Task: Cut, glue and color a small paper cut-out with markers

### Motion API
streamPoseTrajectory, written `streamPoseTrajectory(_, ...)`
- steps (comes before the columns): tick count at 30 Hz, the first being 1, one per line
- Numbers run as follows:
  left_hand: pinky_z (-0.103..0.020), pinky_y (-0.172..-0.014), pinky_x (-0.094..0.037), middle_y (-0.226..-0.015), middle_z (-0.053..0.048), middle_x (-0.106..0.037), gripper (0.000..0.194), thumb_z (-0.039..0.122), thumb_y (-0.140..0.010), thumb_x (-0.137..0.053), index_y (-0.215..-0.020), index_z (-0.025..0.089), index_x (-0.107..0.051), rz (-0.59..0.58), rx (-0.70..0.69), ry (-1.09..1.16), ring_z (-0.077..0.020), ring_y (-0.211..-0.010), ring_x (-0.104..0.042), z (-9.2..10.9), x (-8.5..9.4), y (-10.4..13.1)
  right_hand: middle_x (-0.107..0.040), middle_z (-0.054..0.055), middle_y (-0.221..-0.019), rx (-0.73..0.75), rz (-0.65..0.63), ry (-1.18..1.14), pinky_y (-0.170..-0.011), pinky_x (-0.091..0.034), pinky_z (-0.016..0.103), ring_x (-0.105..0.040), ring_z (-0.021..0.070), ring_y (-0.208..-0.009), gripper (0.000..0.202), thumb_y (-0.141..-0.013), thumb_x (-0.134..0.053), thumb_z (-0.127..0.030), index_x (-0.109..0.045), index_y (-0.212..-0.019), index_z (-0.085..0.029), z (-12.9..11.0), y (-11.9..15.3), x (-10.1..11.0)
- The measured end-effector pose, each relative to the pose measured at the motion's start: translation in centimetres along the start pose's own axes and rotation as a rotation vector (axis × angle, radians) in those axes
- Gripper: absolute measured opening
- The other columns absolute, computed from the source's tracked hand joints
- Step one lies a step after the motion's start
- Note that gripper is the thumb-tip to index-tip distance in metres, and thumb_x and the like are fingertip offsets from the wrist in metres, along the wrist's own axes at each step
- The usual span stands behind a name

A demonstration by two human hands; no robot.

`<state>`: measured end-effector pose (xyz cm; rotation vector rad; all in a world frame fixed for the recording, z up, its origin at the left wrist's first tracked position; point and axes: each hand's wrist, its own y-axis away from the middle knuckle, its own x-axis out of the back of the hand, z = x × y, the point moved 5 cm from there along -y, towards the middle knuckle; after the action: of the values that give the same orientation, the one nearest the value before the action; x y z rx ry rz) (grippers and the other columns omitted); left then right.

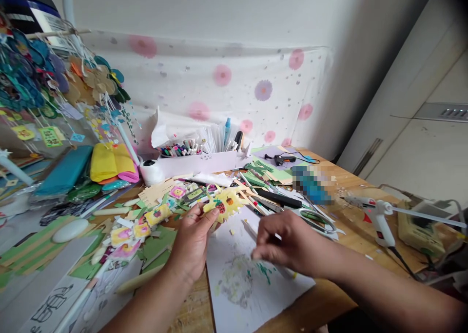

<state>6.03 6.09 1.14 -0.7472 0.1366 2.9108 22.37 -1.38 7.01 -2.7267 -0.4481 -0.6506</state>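
Note:
My left hand point(192, 240) pinches a yellow paper cutout point(227, 204) with a jagged edge between thumb and fingers. Red and orange ladybug-like drawings show on its face. To the right, my right hand point(283, 240) hovers over a white sheet point(252, 299) stained with green and grey paint marks. Its fingers are curled in, and whatever they may hold is hidden. Just behind that hand are scissors point(318, 222) and a pale pencil-like stick point(250, 228). Painted paper pieces point(141, 228) lie left of my left hand.
A glue gun point(380, 221) stands at the right, with a smaller black one point(285, 160) farther back. A white box point(219, 161) of markers is by the wall. Paper scraps point(157, 245) cover the left side. Hanging felt ornaments point(87, 82) fill the upper left.

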Motion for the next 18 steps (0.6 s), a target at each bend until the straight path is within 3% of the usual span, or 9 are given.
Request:
streamPoseTrajectory(2, -0.024, -0.069, -0.05, -0.087, 0.0, -0.072, 0.036, 0.029, -0.063, -0.084, -0.091, 0.019, -0.064, -0.031, 0.009, 0.006, -0.0136, -0.078, -0.066, -0.1, -0.4, 0.4, -0.05, -0.003, -0.056, -0.166, 0.144, -0.136, -0.048, -0.032, 0.023, -0.042, 0.0102, -0.053, 0.044, -0.069, -0.079, -0.054, -0.057, -0.063, -0.017, 2.8, -1.2, -0.4)
streamPoseTrajectory(4, -0.024, -0.07, -0.05, -0.091, -0.001, -0.072, 0.035, 0.029, -0.065, -0.083, -0.093, 0.02, -0.064, -0.059, 0.022, 0.006, -0.0147, -0.082, -0.066, -0.2, -0.7, 0.7, -0.05, -0.003, -0.063, -0.281, 0.191, -0.357, -0.048, -0.035, 0.022, -0.043, 0.0104, -0.055, 0.048, -0.062, -0.081, -0.058, -0.059, -0.071, -0.017, 4.7, -2.1, -1.6)
streamPoseTrajectory(8, -0.026, -0.072, -0.05, -0.089, -0.002, -0.072, 0.033, 0.029, -0.065, -0.083, -0.092, 0.019, -0.066, -0.096, 0.025, -0.006, -0.0167, -0.085, -0.066, -0.4, -1.1, 1.1, -0.056, 0.0, -0.07, -0.327, 0.273, -0.647, -0.049, -0.04, 0.022, -0.045, 0.0104, -0.058, 0.051, -0.056, -0.084, -0.057, -0.064, -0.078, -0.016, 5.4, -2.9, -3.5)
streamPoseTrajectory(12, -0.028, -0.076, -0.049, -0.094, -0.004, -0.073, 0.034, 0.029, -0.064, -0.083, -0.092, 0.017, -0.068, -0.111, 0.022, -0.013, -0.0192, -0.09, -0.066, -0.5, -1.3, 1.1, -0.06, 0.0, -0.07, -0.332, 0.315, -0.67, -0.049, -0.038, 0.023, -0.043, 0.0099, -0.055, 0.045, -0.053, -0.087, -0.048, -0.065, -0.076, -0.017, 4.9, -3.0, -3.8)
streamPoseTrajectory(18, -0.026, -0.068, -0.05, -0.081, 0.0, -0.07, 0.034, 0.028, -0.06, -0.084, -0.087, 0.018, -0.065, -0.044, 0.028, -0.005, -0.0146, -0.075, -0.064, -0.5, -0.8, 0.8, -0.052, -0.005, -0.055, -0.418, 0.193, -0.611, -0.048, -0.038, 0.023, -0.042, 0.008, -0.048, 0.036, -0.056, -0.086, -0.041, -0.059, -0.059, -0.016, 5.4, -1.8, -4.0)
